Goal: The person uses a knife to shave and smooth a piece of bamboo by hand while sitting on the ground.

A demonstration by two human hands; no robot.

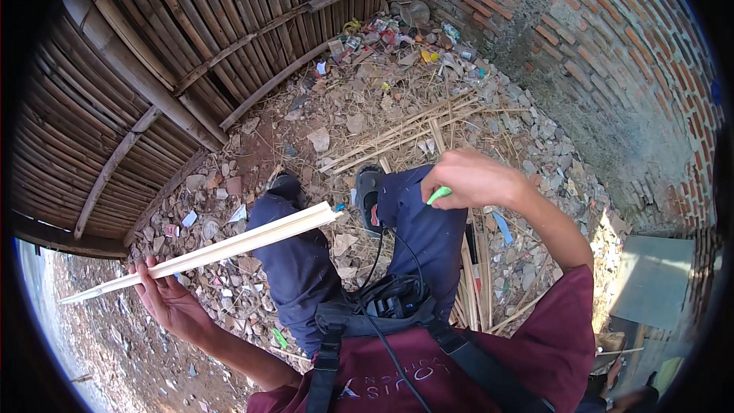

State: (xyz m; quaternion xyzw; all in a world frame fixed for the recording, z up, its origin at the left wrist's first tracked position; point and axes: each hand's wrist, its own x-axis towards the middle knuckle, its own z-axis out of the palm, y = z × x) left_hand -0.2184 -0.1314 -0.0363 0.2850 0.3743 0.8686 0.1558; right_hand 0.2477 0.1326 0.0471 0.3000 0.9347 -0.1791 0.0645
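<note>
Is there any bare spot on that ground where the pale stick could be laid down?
Barest is the reddish dirt between the bamboo fence and the rubble. The left hand holds the pale strip. Stones, litter and bamboo splints crowd the ground toward the brick wall.

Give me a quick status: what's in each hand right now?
Left hand holds pale bamboo strip, angled across knees. Right hand shut on green-handled tool. More bamboo strips on rubble ahead; nothing between the hands.
</note>
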